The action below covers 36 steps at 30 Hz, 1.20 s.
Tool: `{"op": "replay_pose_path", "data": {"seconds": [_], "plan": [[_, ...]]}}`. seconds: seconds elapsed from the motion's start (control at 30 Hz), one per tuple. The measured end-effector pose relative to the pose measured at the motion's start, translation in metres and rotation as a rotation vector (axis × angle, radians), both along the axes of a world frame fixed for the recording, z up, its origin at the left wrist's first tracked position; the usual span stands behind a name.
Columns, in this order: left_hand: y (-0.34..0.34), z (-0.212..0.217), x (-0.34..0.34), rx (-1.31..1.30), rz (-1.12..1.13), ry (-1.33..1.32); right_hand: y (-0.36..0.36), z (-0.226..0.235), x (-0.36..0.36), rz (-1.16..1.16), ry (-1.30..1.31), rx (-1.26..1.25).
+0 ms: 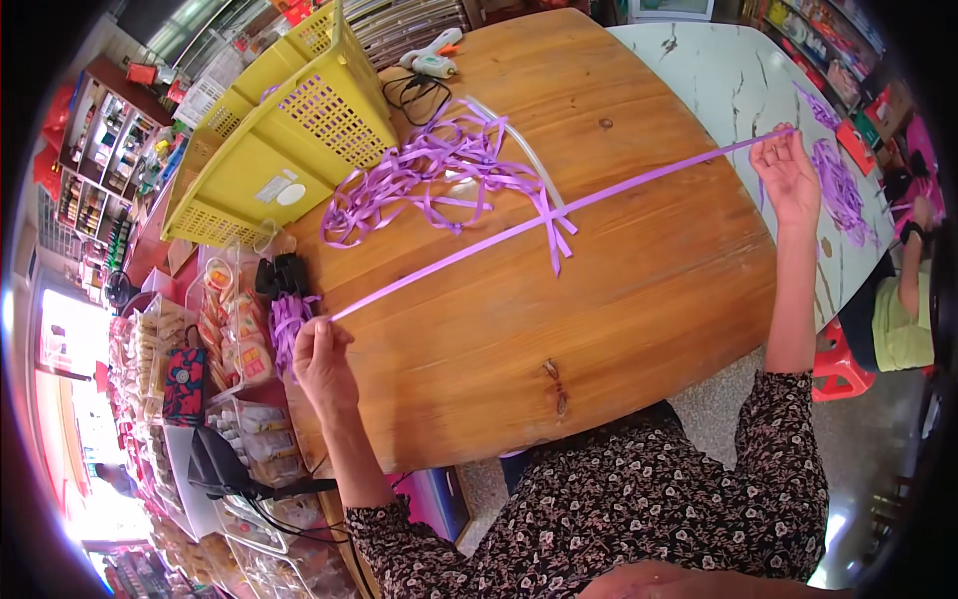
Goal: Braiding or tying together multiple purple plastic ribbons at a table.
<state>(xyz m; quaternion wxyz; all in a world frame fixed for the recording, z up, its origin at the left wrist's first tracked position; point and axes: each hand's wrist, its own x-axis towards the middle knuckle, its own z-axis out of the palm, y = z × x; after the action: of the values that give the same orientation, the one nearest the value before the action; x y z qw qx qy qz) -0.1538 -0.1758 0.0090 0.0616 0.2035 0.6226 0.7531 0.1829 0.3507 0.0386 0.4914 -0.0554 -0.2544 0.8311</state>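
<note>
A long purple ribbon (pixel 639 184) is stretched taut on a slant over the wooden table. Its near left end is pinched between the thumb and fingers of my left hand (pixel 327 371). The far right end is held at the fingertips of my right hand (pixel 790 182), raised over the table's right side. Below the ribbon's middle, short purple tails hang by the end of a pale curved strip (pixel 527 150). A loose heap of purple ribbon (pixel 429 175) lies behind the stretched length. Close to my left hand is a bundle of purple ribbon (pixel 287 324).
A yellow plastic crate (pixel 299 185) stands at the back left, near a white glue gun (pixel 431 66) with a black cord. Packaged goods in bins (pixel 239 329) line the left side. A marble-patterned table (pixel 689 65) adjoins at right, with ribbon bundles (pixel 840 190); a person (pixel 903 299) and red stool (pixel 843 369) are beside it.
</note>
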Motion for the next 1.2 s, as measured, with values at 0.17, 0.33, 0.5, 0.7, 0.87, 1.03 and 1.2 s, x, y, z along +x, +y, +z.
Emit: {"op": "replay_pose_path", "data": {"seconds": [0.17, 0.33, 0.5, 0.7, 0.87, 1.03, 1.2], "plan": [[0.025, -0.005, -0.001, 0.642, -0.159, -0.419, -0.025, 0.028, -0.022, -0.042, 0.127, -0.197], [0.055, -0.001, -0.017, 0.897, -0.414, -0.421, -0.014, 0.024, -0.025, 0.482, 0.388, 0.02], [0.099, 0.04, 0.043, 0.316, -0.2, -0.111, -0.074, 0.019, -0.067, 0.149, -0.31, 0.463], [0.12, 0.042, 0.079, 0.066, -0.311, -0.006, -0.187, 0.03, -0.12, 0.159, -0.604, 1.084], [0.123, 0.046, 0.096, 0.008, -0.397, 0.029, -0.214, 0.029, -0.144, 0.323, -0.464, 1.066], [0.124, 0.037, 0.097, -0.138, -0.425, 0.176, -0.226, 0.027, -0.154, 0.284, -0.414, 1.35], [0.129, 0.03, 0.094, -0.13, -0.441, 0.186, -0.232, 0.03, -0.154, 0.283, -0.451, 1.457]]}}
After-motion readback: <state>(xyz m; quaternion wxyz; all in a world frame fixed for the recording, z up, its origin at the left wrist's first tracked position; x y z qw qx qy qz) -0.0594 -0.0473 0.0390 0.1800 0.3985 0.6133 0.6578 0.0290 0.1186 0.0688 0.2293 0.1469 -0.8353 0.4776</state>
